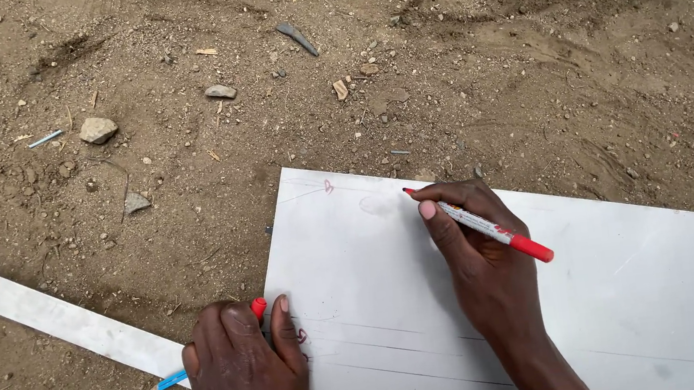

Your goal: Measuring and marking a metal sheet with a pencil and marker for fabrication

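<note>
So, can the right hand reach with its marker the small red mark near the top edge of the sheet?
Probably yes. The right hand holds the marker close to the red mark, with only bare sheet between them.

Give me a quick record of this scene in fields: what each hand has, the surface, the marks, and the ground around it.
right hand: holds a red marker, tip on the metal sheet
left hand: pressed at the sheet's left edge, gripping a red cap
sheet marks: small red marks, faint scribed lines
beside sheet: long metal strip, blue object under the left hand
ground: bare dirt with stones
</note>
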